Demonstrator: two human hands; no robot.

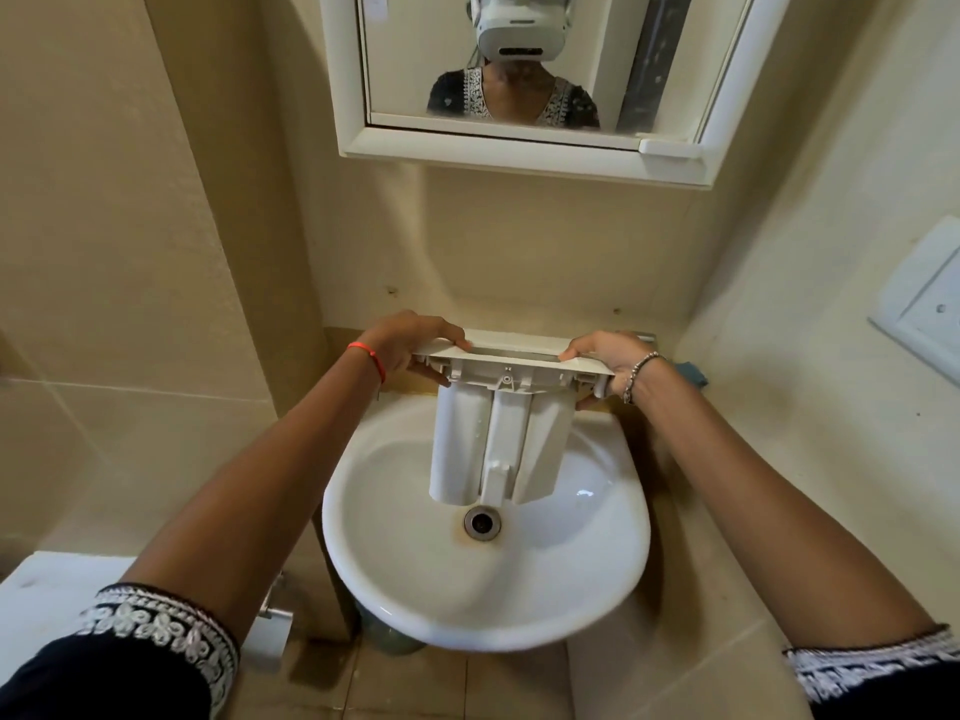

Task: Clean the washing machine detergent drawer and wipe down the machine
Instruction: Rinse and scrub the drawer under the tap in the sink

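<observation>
As left hand (410,350) and right hand (605,363) grip, moulded plastic drawer (498,439)

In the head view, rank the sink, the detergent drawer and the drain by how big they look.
Largest: sink.
Then: detergent drawer, though it is held nearer the camera.
Smallest: drain.

We wear a dark top; its left sleeve (130,657) and right sleeve (883,672) end in bands of white floral embroidery. A thin orange-red thread (367,358) circles the wrist of our left hand (410,345), and a silver beaded bracelet (640,374) that of our right hand (605,361). The mirror (597,70) shows our white headset (514,28).
</observation>
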